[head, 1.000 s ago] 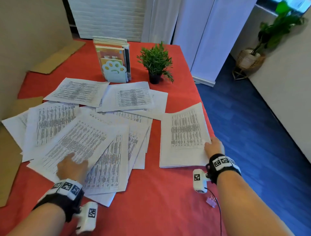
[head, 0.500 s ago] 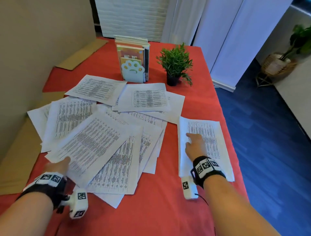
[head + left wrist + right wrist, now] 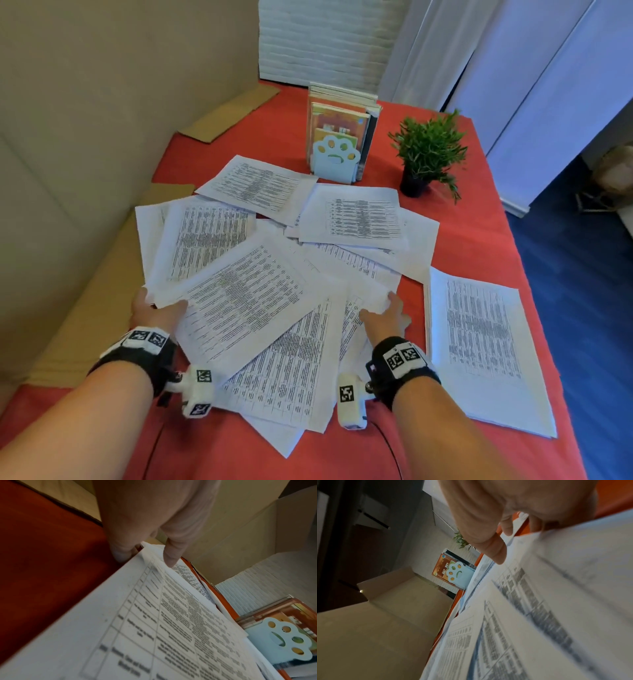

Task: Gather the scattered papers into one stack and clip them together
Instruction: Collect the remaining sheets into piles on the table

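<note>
Several printed sheets (image 3: 246, 301) lie fanned and overlapping in the middle of the red table (image 3: 472, 222). A separate squared stack (image 3: 479, 342) lies to the right near the table edge. My left hand (image 3: 154, 311) holds the fan's left edge. In the left wrist view the thumb (image 3: 169, 555) lies on top of the sheets (image 3: 171, 628) and the fingers curl beneath. My right hand (image 3: 387, 315) grips the fan's right edge. The right wrist view shows its thumb (image 3: 494, 550) over the paper (image 3: 556, 601) and the fingers behind the edge. No clip is in sight.
A paw-shaped bookend with books (image 3: 337, 161) and a small potted plant (image 3: 428, 150) stand at the back of the table. Cardboard (image 3: 85, 325) lines the left side against a beige wall. The table's right edge drops to blue floor (image 3: 582, 308).
My right hand has left the right-hand stack and moved left to the fan's right edge. My left hand has shifted from the top sheet to the fan's left edge and taken hold.
</note>
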Motion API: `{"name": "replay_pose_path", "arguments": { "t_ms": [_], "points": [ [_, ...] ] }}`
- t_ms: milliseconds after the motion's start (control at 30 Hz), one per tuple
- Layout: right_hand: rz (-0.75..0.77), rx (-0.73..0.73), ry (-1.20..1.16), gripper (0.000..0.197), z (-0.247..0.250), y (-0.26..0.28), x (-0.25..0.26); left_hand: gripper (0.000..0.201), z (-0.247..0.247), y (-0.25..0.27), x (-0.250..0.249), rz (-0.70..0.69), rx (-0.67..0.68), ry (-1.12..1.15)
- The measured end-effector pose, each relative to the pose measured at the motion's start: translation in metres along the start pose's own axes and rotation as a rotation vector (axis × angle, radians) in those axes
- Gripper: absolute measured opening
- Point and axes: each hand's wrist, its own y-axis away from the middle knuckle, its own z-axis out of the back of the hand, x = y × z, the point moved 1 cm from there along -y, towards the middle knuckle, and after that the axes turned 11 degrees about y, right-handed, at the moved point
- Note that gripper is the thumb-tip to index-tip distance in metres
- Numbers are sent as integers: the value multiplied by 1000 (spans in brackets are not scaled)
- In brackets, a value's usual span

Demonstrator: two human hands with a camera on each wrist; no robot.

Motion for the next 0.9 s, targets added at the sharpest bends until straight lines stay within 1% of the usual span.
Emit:
{"name": "replay_pose_path", "arguments": {
  "t_ms": [67, 167, 233, 333, 400, 500, 633, 733, 800, 833, 867, 900],
  "points": [
    [73, 54, 22, 73, -7, 1, 4, 77, -3, -7, -1, -27, 64, -13],
    [188, 107, 143, 73, -17, 3, 6, 68, -6, -16, -3, -38, 156, -14],
    [216, 125, 244, 72, -17, 5, 6, 69, -5, -18, -4, -34, 203, -27],
    [256, 140, 362, 74, -16, 8, 5, 71, 5, -17, 1, -77, 244, -120],
    [283, 150, 371, 73, -16, 12, 2, 69, 12, -9, 7, -105, 266, -163],
    [321, 167, 375, 71, -14, 23, -9, 68, 27, 12, 21, -110, 309, -158],
    [312, 173, 355, 67, -9, 40, -26, 67, 51, 37, 50, -114, 280, -144],
    [323, 192, 336, 64, -6, 49, -40, 66, 68, 51, 70, -148, 242, -231],
    [299, 188, 324, 59, -3, 52, -47, 65, 78, 58, 80, -141, 203, -289],
    [277, 159, 326, 55, -1, 55, -49, 63, 82, 64, 84, -131, 166, -312],
    [262, 86, 357, 50, 1, 58, -50, 60, 85, 68, 86, -138, 117, -356],
    [253, -28, 422, 42, 3, 62, -51, 58, 88, 73, 87, -164, 62, -434]
  ]
}}
